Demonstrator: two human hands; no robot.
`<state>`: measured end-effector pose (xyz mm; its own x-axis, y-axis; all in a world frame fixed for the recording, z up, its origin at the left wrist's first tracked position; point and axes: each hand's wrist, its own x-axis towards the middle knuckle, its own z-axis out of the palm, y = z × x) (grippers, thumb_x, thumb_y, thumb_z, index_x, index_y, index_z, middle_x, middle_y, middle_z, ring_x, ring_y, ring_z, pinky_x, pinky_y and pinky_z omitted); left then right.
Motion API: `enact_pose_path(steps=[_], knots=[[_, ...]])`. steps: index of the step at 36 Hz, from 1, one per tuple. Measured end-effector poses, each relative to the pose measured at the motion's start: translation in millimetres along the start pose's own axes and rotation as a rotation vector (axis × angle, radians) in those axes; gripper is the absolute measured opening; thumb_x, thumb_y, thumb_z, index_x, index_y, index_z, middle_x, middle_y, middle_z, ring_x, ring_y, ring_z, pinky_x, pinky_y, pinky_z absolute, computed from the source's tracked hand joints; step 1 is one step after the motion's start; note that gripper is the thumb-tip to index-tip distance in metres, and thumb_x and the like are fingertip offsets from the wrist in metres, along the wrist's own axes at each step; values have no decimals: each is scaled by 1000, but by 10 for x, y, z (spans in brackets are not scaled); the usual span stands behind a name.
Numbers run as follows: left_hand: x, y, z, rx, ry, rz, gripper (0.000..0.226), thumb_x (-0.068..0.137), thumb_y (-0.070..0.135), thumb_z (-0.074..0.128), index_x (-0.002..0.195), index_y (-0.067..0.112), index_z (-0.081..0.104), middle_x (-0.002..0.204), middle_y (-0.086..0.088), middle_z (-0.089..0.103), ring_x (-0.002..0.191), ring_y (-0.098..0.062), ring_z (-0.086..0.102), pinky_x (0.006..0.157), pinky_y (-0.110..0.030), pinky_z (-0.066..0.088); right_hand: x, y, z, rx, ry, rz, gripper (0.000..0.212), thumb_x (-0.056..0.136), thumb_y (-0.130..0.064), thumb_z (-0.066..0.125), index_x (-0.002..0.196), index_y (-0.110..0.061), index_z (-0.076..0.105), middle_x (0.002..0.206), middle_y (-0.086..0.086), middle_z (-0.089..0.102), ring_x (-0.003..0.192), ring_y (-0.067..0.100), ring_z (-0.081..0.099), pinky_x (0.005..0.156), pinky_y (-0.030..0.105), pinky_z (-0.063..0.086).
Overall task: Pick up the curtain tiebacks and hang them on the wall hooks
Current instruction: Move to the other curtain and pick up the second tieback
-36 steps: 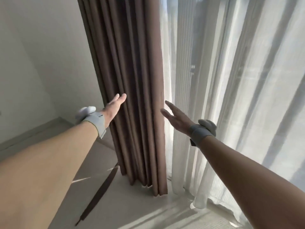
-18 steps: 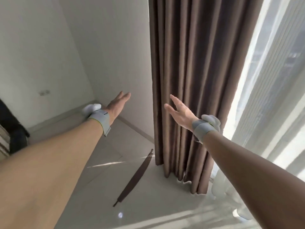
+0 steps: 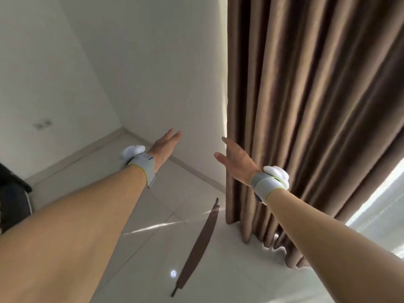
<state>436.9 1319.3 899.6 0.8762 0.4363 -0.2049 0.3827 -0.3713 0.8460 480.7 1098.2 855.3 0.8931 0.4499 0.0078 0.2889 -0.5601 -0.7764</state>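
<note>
Head view: one brown tieback (image 3: 197,243) laid flat on the floor (image 3: 229,270), left of the curtain (image 3: 306,106); left hand (image 3: 164,147) and right hand (image 3: 237,160) raised, spread, empty.

White walls (image 3: 135,62), sunlit glossy tile floor (image 3: 240,270)

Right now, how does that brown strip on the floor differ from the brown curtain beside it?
The tieback lies flat on the tiled floor; the curtain hangs upright. The tieback is one narrow, smooth band; the curtain is wide and deeply pleated. Both look like the same brown fabric, and neither hand touches either.
</note>
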Motion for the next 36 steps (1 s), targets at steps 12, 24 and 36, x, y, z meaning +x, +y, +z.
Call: enact_pose_path(steps=[12, 24, 36], knots=[[1504, -720, 0, 40, -175, 28, 64, 92, 56, 46, 149, 32, 30, 157, 9, 29, 144, -20, 30, 119, -42, 22, 921, 204, 984, -17, 47, 120, 64, 93, -56, 45, 151, -43, 19, 162, -10, 19, 149, 19, 18, 119, 48, 20], [2696, -2583, 45, 247, -383, -7, 54, 98, 48, 37, 146, 25, 37, 144, -7, 46, 120, -30, 54, 92, -37, 47, 1425, 792, 2673, -41, 128, 403, 67, 95, -45, 50, 153, -34, 18, 147, 6, 41, 130, 26, 46, 109, 46, 38], [2946, -4383, 509, 216, -441, -150, 35, 94, 27, 55, 129, 21, 55, 114, -7, 60, 98, -25, 62, 87, -43, 55, 1378, 1987, 4226, -26, 121, 515, 65, 91, -39, 59, 148, -23, 31, 138, 14, 51, 129, 29, 48, 107, 36, 38]])
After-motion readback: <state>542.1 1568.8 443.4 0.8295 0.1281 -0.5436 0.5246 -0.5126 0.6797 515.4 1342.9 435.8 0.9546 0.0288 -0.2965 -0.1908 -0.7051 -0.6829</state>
